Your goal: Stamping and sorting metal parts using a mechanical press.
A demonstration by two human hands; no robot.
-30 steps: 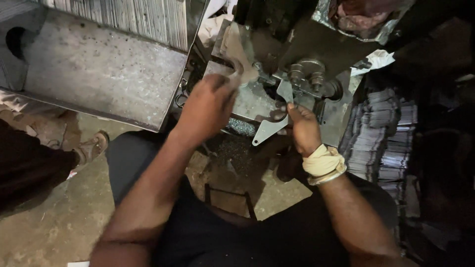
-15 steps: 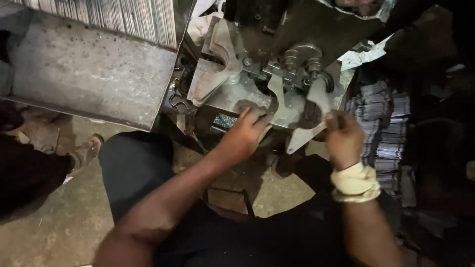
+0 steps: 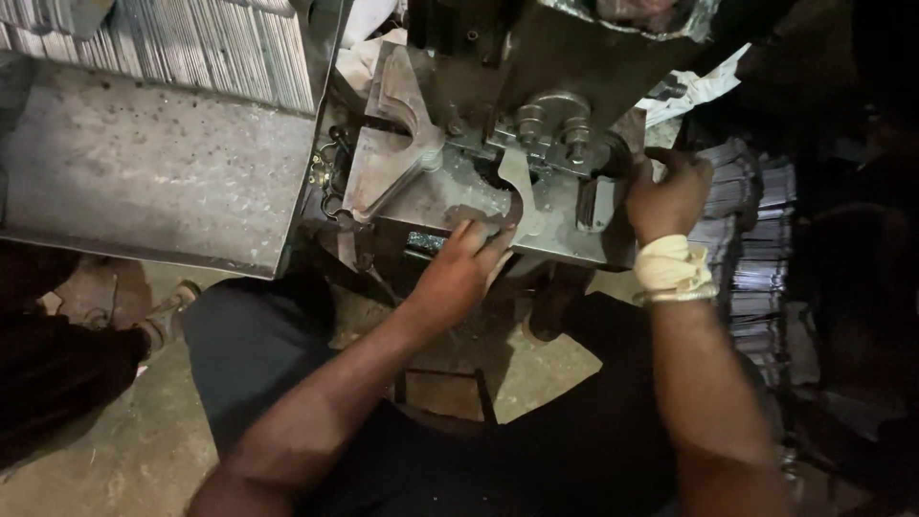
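A curved flat metal piece [image 3: 520, 206] lies on the machine's surface [image 3: 450, 196], near the middle. The left hand [image 3: 459, 268] pinches its lower end. At three o'clock, the right hand [image 3: 670, 196], with a cloth wrap [image 3: 670, 266] on its wrist, is curled around a dark part; which part, one cannot tell. At nine o'clock sits a big grey metal plate [image 3: 153, 172].

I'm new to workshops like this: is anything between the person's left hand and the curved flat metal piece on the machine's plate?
Nothing visible. The left hand already rests its fingers on the curved flat grey metal piece lying on the worn steel plate. The right hand is off to the side, at the machine's edge.
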